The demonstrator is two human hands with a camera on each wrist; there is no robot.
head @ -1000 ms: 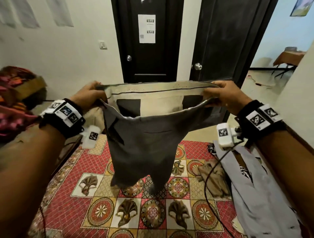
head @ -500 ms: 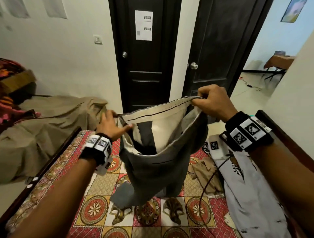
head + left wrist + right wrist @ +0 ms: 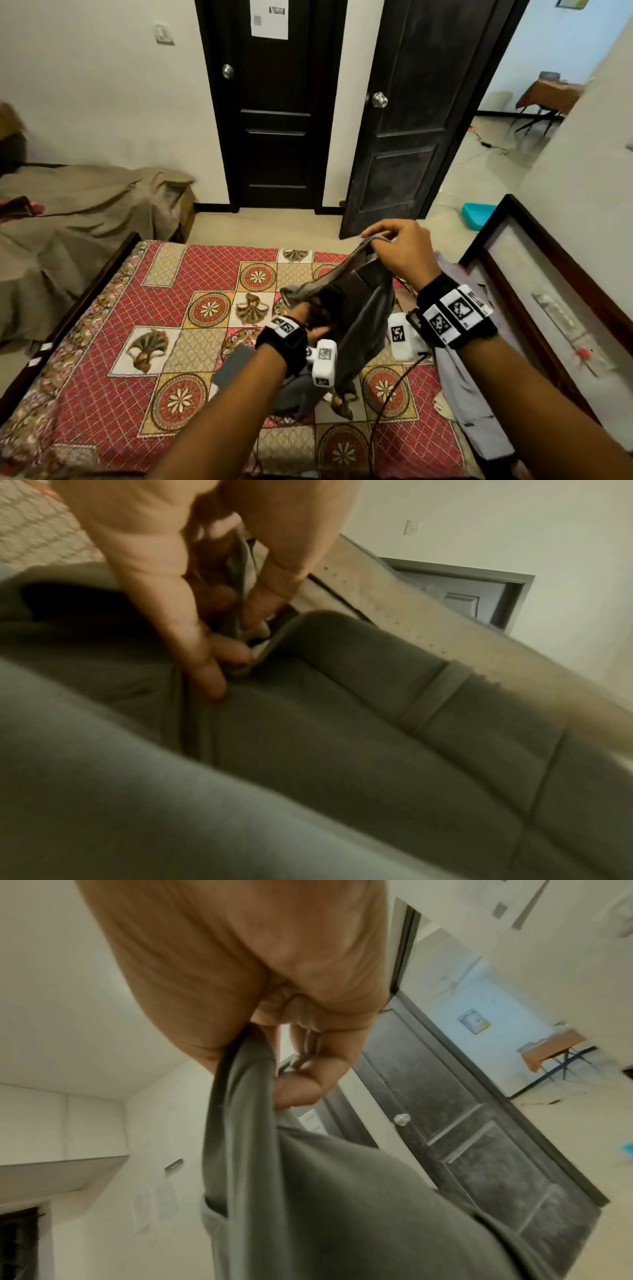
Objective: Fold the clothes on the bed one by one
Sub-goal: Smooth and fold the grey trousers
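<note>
A pair of grey trousers (image 3: 366, 318) hangs over the red patterned bedspread (image 3: 164, 308), legs trailing onto it. My right hand (image 3: 397, 246) pinches one end of the waistband, held high. Lower and nearer, my left hand (image 3: 308, 322) grips the other part of the waistband, fingers partly hidden in the cloth. In the left wrist view the fingers (image 3: 212, 653) curl round the grey trousers (image 3: 342, 750) and their pale lining. In the right wrist view the right hand's thumb and fingers (image 3: 301, 1080) clamp the grey trousers (image 3: 325, 1191).
A light grey garment (image 3: 469, 387) and a brown one lie on the bed's right side, along a dark wooden frame (image 3: 534, 274). A cable (image 3: 387, 394) runs across the bedspread. A tan sheet (image 3: 78, 209) covers furniture at the left. Two dark doors (image 3: 281, 109) stand beyond.
The trousers came down from chest height toward the bed. My left hand dropped low and moved in close to the right, so the waistband now slopes instead of being stretched wide.
</note>
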